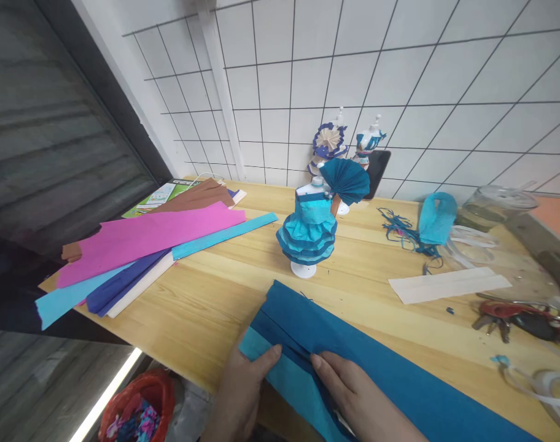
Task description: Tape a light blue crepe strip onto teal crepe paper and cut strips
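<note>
A long strip of dark teal crepe paper lies along the near edge of the wooden table, over a lighter blue strip. My left hand presses the near end of the light blue strip with thumb stretched out. My right hand lies flat on the fold where the two strips meet, fingers extended. Behind them stands a small mannequin in a tiered blue paper dress with a teal paper fan.
Rolled crepe sheets in pink, blue, purple and brown lie at the left. Two more dressed figurines and a phone stand by the tiled wall. A white paper strip, keys, a jar and scraps sit right. A red bin is below.
</note>
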`<state>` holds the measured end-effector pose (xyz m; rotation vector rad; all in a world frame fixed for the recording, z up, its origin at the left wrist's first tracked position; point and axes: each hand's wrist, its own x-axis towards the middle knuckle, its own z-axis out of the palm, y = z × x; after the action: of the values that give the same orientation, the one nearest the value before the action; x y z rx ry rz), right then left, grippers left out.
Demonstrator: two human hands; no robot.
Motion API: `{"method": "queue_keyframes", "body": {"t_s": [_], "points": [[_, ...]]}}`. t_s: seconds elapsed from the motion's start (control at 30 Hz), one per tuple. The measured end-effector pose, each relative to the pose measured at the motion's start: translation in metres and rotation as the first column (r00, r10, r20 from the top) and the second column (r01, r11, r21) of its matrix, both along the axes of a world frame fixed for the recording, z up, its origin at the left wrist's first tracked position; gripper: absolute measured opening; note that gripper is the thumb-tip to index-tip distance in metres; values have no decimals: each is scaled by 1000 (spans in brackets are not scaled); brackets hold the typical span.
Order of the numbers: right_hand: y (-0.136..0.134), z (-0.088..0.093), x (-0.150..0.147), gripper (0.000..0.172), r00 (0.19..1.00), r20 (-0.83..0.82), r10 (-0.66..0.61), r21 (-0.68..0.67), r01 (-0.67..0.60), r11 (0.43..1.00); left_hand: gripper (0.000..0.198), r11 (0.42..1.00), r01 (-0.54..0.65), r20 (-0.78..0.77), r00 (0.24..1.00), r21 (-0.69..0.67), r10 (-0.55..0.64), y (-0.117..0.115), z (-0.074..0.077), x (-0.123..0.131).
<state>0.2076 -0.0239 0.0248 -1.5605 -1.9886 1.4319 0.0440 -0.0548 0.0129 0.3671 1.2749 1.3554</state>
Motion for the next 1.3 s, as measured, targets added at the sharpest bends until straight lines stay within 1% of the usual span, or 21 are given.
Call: {"method": "queue_keyframes", "body": {"t_s": [0.1, 0.2, 0.4, 0.57, 0.73, 0.9, 1.03, 1.17, 1.3], "points": [[0, 0, 1, 48, 1000, 7, -8, -29, 8, 1000, 61, 999, 27, -25, 999, 17, -27, 0, -2, -1], [1, -2, 0, 48, 1000, -3, -4, -59, 3, 998, 61, 999, 28, -69, 997, 20, -27, -1, -3, -2], [2, -8, -3, 42, 997, -69, 20, -106, -28, 994, 62, 1000, 13, -24, 1000, -2, -13, -1, -4, -1], [0, -10, -5, 41, 998, -55, 26, -110, -32, 993, 55, 1000, 27, -33, 999, -1, -27, 0, -3, -1], [-1, -9, -2, 42, 999, -33, 41, -91, -44, 995, 55, 999, 41, -17, 999, 2, -41, 1, -3, -1], [-2, -13, 4, 44, 998, -58, -33, -54, 30, 998, 58, 999, 32, -33, 999, -7, -32, -1, 0, -1], [-2, -16, 7, 47, 996, -88, -34, -80, 27, 996, 62, 999, 42, -10, 999, 6, -42, -1, -1, -2], [-3, -18, 10, 48, 991, -117, -65, -120, 51, 992, 65, 998, 63, 6, 998, 18, -63, 0, -4, -4], [-6, -20, 9, 49, 990, -108, -95, -167, 76, 983, 64, 998, 61, -17, 998, 36, -60, -1, -7, -5]]}}
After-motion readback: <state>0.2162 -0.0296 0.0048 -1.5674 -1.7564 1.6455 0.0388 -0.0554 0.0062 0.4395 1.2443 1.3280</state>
